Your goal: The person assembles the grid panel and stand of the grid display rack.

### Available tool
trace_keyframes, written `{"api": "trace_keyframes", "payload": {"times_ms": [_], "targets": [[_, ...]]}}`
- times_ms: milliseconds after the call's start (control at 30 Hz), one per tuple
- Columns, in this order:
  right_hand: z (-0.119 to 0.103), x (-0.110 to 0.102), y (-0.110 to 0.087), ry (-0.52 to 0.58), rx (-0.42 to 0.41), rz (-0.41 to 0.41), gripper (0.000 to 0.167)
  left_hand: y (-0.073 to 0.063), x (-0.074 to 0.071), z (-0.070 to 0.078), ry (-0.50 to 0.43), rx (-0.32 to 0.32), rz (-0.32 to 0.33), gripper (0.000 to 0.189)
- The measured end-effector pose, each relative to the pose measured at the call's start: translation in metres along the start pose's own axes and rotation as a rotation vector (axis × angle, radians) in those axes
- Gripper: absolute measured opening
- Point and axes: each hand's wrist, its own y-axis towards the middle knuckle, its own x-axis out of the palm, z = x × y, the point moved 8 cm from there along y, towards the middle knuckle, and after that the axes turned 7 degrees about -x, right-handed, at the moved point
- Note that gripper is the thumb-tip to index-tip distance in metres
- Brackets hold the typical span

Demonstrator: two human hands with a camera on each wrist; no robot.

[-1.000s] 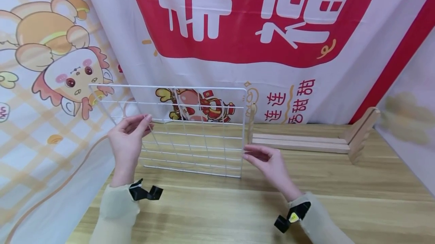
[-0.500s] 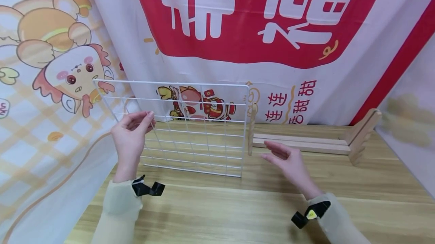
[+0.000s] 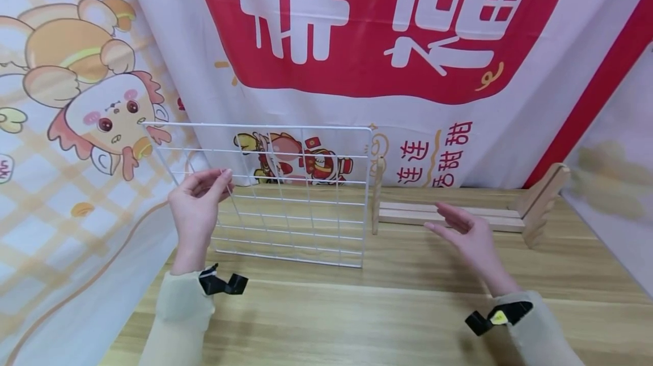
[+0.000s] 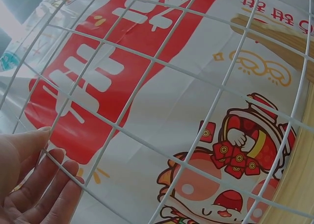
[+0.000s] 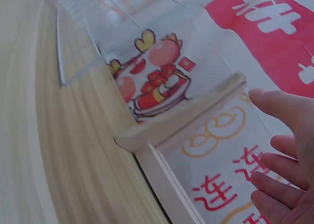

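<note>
Left hand pinching a white wire grid, right hand relaxed near wooden rack, backdrop lettered 幸福, 连连

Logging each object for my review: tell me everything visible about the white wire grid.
The white wire grid is a flat rectangular panel of thin crossing wires, apparently coated metal, with see-through gaps. It stands on edge, its lower edge seemingly on the wooden table, left of the wooden stand. The left hand holds its left part; the right hand is apart.
</note>
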Motion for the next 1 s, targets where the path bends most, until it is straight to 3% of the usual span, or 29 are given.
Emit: {"api": "trace_keyframes", "payload": {"times_ms": [267,500,767,1000], "targets": [[0.008,-0.040,-0.004,-0.078,0.040,0.059,0.062,0.001,0.000,0.000,0.017,0.003,-0.001,0.033],[0.033,-0.071,-0.011,-0.089,0.110,0.118,0.061,0.003,-0.001,-0.002,0.009,-0.005,-0.001,0.029],[0.053,-0.097,-0.025,-0.120,0.218,0.113,0.068,0.002,-0.001,-0.003,0.015,0.000,-0.002,0.030],[0.066,-0.118,-0.033,-0.090,0.250,0.152,0.068,0.003,0.000,-0.002,0.025,0.009,-0.006,0.032]]}}
